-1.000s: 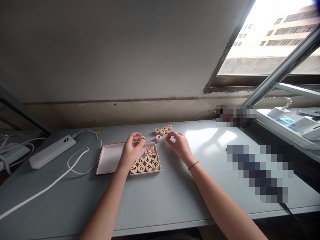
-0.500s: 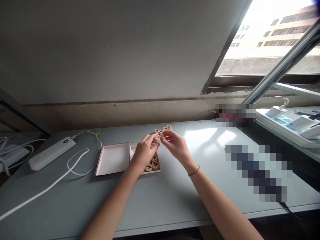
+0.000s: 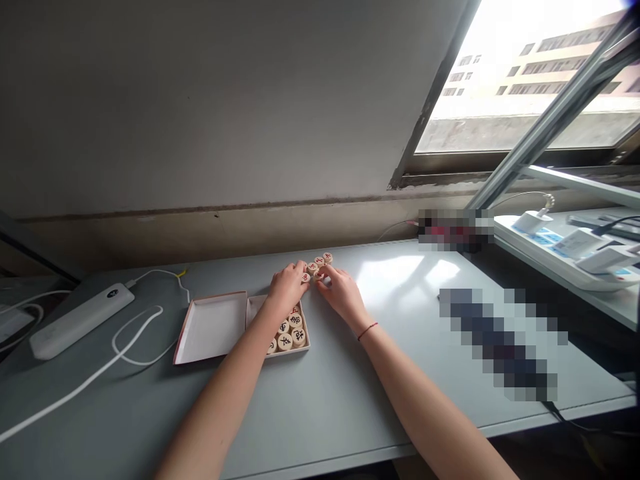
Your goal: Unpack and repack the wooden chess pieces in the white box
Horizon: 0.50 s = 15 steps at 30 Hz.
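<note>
Several round wooden Chinese chess pieces (image 3: pixel 319 261) with red characters lie in a slanting cluster on the desk. At its near left side, my left hand (image 3: pixel 286 288) is closed with its fingertips on a red-marked piece (image 3: pixel 305 278). My right hand (image 3: pixel 341 293) wears a thin red bracelet and pinches another piece at the cluster's near right, mostly covered by the fingers. Below my left hand sits an open box (image 3: pixel 309 339) of pieces with mostly dark characters (image 3: pixel 299 336). Its lid (image 3: pixel 213 328) lies folded out to the left; my left forearm hides part of the box.
On the left of the grey desk (image 3: pixel 350 413) are a white power strip (image 3: pixel 83 320) and a looping white cable (image 3: pixel 90 378). A blurred dark object (image 3: pixel 500 347) lies on the right. Chargers (image 3: pixel 580 243) sit on a raised shelf by the window.
Both hands have come down to the desk and moved apart, with a piece at each hand's fingertips. The view has shifted slightly, uncovering more pieces in the box.
</note>
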Available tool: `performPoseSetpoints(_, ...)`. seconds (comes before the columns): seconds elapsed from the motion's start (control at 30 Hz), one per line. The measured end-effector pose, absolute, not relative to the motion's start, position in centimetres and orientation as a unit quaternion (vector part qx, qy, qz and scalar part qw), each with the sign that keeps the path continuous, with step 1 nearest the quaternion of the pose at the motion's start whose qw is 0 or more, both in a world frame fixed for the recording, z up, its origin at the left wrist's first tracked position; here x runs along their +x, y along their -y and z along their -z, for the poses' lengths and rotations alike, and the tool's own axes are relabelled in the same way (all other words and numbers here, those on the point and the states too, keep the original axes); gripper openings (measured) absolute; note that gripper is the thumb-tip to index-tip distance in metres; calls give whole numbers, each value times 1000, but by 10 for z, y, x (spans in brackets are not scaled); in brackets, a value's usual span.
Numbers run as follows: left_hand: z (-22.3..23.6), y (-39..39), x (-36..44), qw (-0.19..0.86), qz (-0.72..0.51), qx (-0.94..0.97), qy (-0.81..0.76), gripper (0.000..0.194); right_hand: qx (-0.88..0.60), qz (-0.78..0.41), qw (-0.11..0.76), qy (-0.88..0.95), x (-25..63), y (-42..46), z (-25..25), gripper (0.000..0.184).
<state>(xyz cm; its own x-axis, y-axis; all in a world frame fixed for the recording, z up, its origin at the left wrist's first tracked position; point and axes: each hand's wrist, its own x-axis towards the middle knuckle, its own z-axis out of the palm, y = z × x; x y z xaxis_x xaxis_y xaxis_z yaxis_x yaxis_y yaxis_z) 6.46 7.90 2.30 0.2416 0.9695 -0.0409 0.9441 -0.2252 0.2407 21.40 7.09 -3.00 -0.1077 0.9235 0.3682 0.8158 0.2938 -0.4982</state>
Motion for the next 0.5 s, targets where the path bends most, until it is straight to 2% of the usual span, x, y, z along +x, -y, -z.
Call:
performPoseSetpoints(0.2, -20, -87, 61, 79, -102, 782, -610, 32, -597, -81, 325, 729, 211, -77, 35, 7)
performPoseSetpoints(0.37, -18, -96, 62, 138, -121, 782, -595, 31, -600, -82, 330, 724, 210, -80, 38, 6)
performPoseSetpoints(0.5, -21, -96, 59, 156, -127, 785, -586, 35, -583, -91, 341, 732, 213, -78, 37, 13)
